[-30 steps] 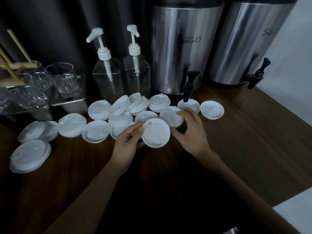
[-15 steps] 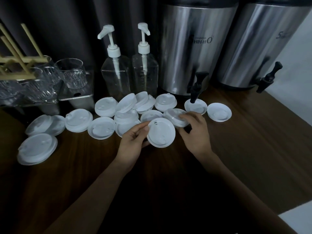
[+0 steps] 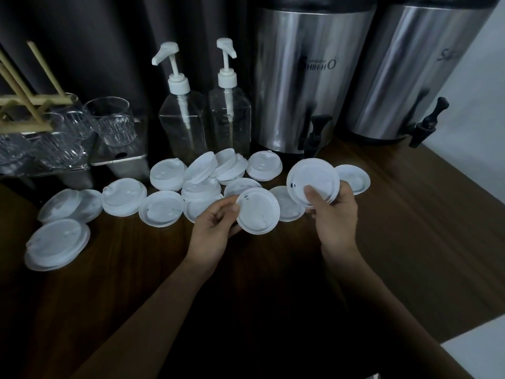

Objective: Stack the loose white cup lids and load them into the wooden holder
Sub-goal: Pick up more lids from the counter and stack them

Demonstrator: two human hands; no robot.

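The dark wooden bench [image 3: 410,228] carries all items. Two steel dispensers [image 3: 308,77] [image 3: 410,72] stand at the rear right, each with a black tap at its base. Two clear pump bottles [image 3: 183,116] [image 3: 229,110] stand side by side to the left of the dispensers. Clear glasses [image 3: 109,119] sit on a metal tray at the rear left. The wooden holder [image 3: 24,105] is at the far left, over the glasses, and is partly cut off by the frame edge.

The loose lids [image 3: 161,209] lie scattered across the bench in front of the bottles, several overlapping. None is in the holder.

The left hand [image 3: 216,228] has its grip closed on the rim of one white lid [image 3: 258,212], thumb on top, just above the bench. The right hand [image 3: 336,217] has its grip closed on a second lid [image 3: 314,181], thumb pressed on its face, raised and tilted. The two held lids are near each other but apart.
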